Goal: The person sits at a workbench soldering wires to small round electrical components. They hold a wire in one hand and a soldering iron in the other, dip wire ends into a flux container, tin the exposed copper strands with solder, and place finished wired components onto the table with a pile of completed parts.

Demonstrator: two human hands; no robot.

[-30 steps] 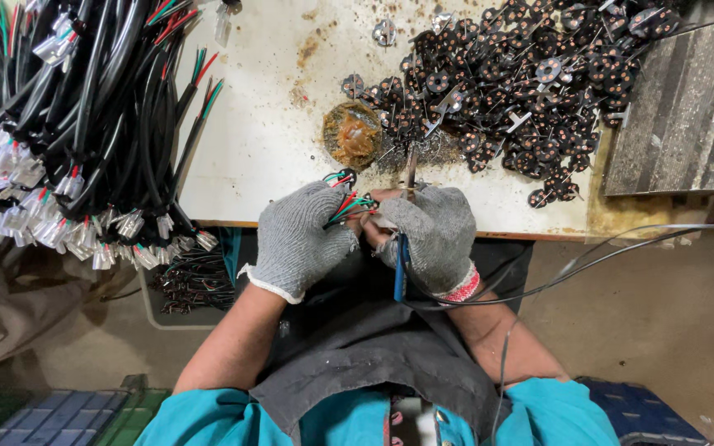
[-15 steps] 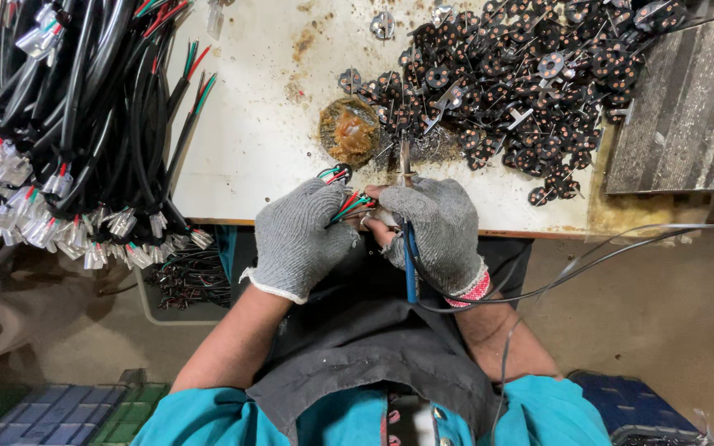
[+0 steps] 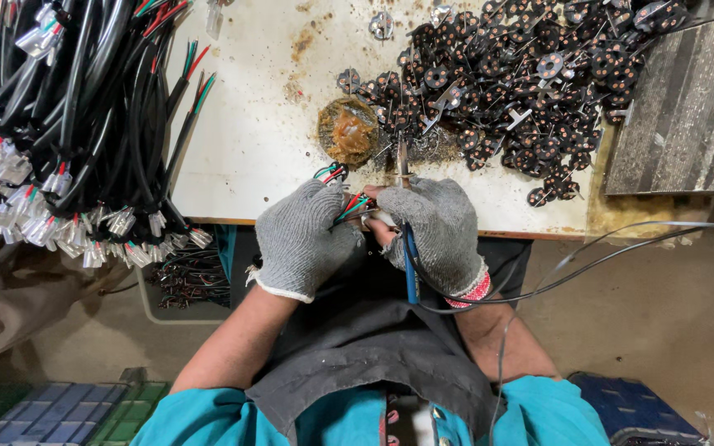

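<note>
My left hand (image 3: pixel 302 239), in a grey knit glove, grips a short cable with red, green and black wire ends (image 3: pixel 347 205) at the table's front edge. My right hand (image 3: pixel 441 231), gloved the same way, holds a blue-handled soldering iron (image 3: pixel 407 248); its metal tip (image 3: pixel 402 161) points up toward the wire ends and a round brown rosin pot (image 3: pixel 349 130). The two hands touch each other just in front of the white tabletop (image 3: pixel 266 107).
A thick bundle of black cables with white connectors (image 3: pixel 59 124) covers the left of the table. A heap of small black round parts with copper pins (image 3: pixel 514 83) lies at the upper right, beside a grey ribbed slab (image 3: pixel 687 107). Thin cords (image 3: pixel 588 256) trail right.
Both hands have stayed together at the table edge, with only slight shifts of the iron and the wires.
</note>
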